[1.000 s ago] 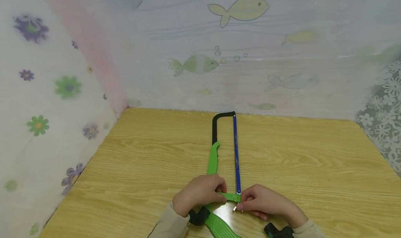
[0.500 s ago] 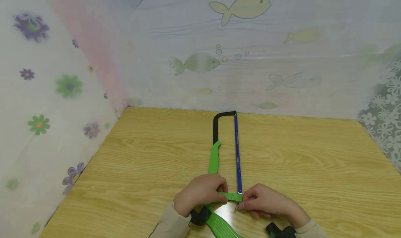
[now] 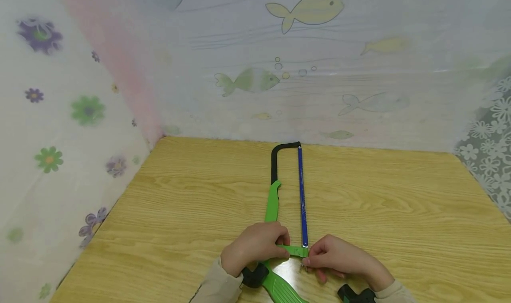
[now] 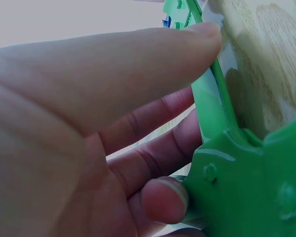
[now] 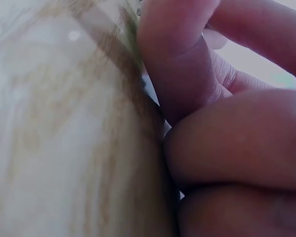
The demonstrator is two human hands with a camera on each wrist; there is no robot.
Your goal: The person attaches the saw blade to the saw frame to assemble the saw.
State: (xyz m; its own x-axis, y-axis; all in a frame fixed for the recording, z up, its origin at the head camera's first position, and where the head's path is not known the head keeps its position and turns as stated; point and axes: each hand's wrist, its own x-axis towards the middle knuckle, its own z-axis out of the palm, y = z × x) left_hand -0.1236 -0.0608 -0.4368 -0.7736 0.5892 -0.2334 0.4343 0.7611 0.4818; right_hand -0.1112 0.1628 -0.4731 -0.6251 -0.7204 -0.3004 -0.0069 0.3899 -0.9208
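Observation:
A hacksaw (image 3: 272, 203) lies flat on the table, with a green frame and handle, a black front bow and a blue blade (image 3: 302, 196) on its right side. My left hand (image 3: 257, 245) grips the green frame above the handle. In the left wrist view, the thumb and fingers of my left hand (image 4: 113, 98) lie on both sides of a green arm (image 4: 209, 103). My right hand (image 3: 339, 256) pinches a small metal wing nut (image 3: 304, 266) at the blade's near end. In the right wrist view, the curled fingers (image 5: 182, 59) hide most of the nut.
The wood-grain table (image 3: 191, 196) meets a fish-print wall covering (image 3: 239, 108) at the back. A flower-print sheet (image 3: 48, 161) borders the left side. Black wrist mounts (image 3: 255, 275) sit at both cuffs.
The right fingers have shifted slightly around the wing nut, which has turned a little. The left hand and the hacksaw hold their place.

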